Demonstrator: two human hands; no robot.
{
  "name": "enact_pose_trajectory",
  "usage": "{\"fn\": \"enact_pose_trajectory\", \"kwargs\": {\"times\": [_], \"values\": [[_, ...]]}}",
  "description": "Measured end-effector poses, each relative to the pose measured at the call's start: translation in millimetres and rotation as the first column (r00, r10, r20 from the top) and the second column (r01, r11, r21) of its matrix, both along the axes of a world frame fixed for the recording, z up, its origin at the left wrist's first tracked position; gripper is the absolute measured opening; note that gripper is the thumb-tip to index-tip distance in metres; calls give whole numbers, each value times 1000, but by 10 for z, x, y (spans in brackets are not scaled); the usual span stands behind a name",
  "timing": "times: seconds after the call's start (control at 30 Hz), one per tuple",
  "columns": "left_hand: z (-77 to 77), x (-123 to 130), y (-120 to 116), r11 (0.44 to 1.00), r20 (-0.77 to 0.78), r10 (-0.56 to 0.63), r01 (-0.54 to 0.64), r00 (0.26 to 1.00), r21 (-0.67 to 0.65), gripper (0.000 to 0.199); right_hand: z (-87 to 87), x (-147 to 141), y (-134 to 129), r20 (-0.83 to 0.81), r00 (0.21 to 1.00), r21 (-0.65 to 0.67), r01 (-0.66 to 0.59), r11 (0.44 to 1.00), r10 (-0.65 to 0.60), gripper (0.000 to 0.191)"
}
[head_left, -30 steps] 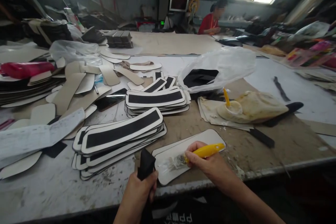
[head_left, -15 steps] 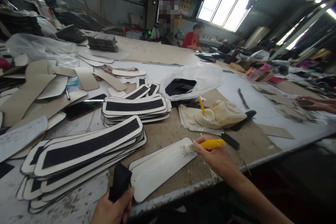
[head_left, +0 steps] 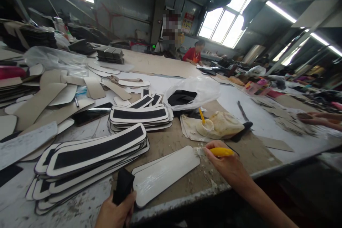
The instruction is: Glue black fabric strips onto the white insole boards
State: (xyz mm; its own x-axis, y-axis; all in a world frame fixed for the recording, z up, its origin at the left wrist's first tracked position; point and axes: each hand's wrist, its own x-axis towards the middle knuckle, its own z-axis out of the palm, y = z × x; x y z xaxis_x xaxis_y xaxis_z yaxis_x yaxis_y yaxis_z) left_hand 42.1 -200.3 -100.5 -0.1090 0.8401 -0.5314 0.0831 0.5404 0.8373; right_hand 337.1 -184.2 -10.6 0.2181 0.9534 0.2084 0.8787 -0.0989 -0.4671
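In my right hand (head_left: 223, 156) is a brush with a yellow handle (head_left: 222, 152), its pale, clotted bristles (head_left: 199, 151) at the far right end of a white curved panel (head_left: 165, 176). That panel lies on a second one, and its surface has a wet shine. My left hand (head_left: 117, 208) is closed around a folded black strip (head_left: 123, 185), beside the panel's near left end. To the left is a stack of white panels with black centre strips (head_left: 98, 149), with a smaller stack (head_left: 139, 114) behind it. A glue-crusted cup (head_left: 205, 128) holds a yellow stick.
A clear plastic bag with black pieces (head_left: 184, 98) lies behind the cup. Loose beige panels (head_left: 48, 103) and a dark phone-like slab (head_left: 92, 113) are at left. Another person's hands (head_left: 317, 119) work at far right; a person in red (head_left: 193, 55) is at the back.
My right hand has moved the brush rightward to the panel's far end. My left hand keeps hold of the black strip. The camera view has tilted up slightly.
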Motion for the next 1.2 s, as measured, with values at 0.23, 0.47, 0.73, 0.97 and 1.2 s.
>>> {"fn": "enact_pose_trajectory", "kwargs": {"times": [0.23, 0.47, 0.73, 0.97, 1.2], "values": [[308, -113, -61, 977, 171, 202, -211, 964, 33, 38, 152, -156, -93, -114, 992, 24, -58, 998, 61, 28], [628, -155, -294, 993, 605, 79, -7, 793, -121, 24, 20, -889, -110, -490, 800, -135, -462, 877, 346, 37], [540, 73, -438, 940, 519, -228, 324, 824, -101, 40, -145, -1413, -261, -386, 731, -23, -618, 786, 563, 15], [541, 183, -501, 965, 561, -128, 233, 818, -118, 29, -230, -1249, -319, -160, 857, -100, -507, 856, 490, 13], [448, 199, -556, 942, 479, -249, 326, 842, -82, 37, -63, -967, -268, -242, 804, -148, -584, 798, 544, 16]]}}
